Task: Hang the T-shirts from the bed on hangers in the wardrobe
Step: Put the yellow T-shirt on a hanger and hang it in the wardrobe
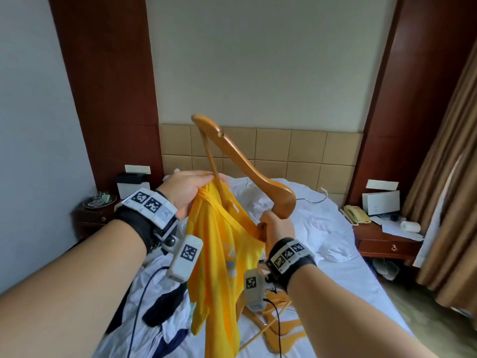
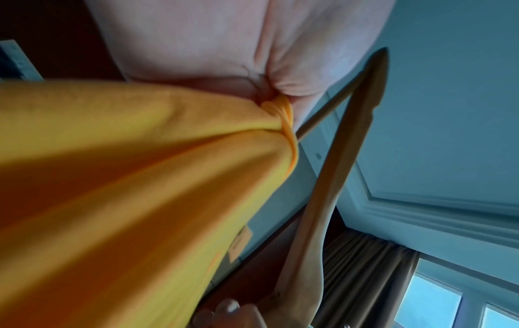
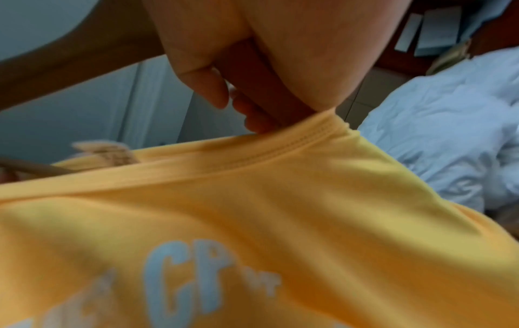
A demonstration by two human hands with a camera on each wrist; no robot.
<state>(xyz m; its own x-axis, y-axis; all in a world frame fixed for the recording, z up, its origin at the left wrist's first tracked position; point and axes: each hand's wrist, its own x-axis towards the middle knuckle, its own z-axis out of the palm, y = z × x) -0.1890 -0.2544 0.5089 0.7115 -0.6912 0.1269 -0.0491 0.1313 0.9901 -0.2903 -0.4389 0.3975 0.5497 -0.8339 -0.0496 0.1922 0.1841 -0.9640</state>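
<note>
A yellow T-shirt (image 1: 219, 254) with pale blue lettering (image 3: 182, 277) hangs above the bed. My left hand (image 1: 188, 192) pinches its bunched collar (image 2: 283, 115) on the left. My right hand (image 1: 277, 226) grips a wooden hanger (image 1: 245, 161) near its middle, by the collar's other side (image 3: 252, 155). The hanger stands tilted, its upper end high near the headboard and its lower bar (image 1: 214, 166) passing through the neck opening beside my left hand. Its metal hook (image 1: 317, 198) points right. From the left wrist, the shirt (image 2: 126, 188) fills the left and the hanger (image 2: 331, 177) runs up the right.
The white bed (image 1: 322, 228) lies below. Several more wooden hangers (image 1: 278, 329) and dark and white clothes (image 1: 165, 306) lie on its near part. A nightstand with a phone (image 1: 356, 214) stands at the right by brown curtains (image 1: 451, 202); another nightstand (image 1: 95, 215) is at the left.
</note>
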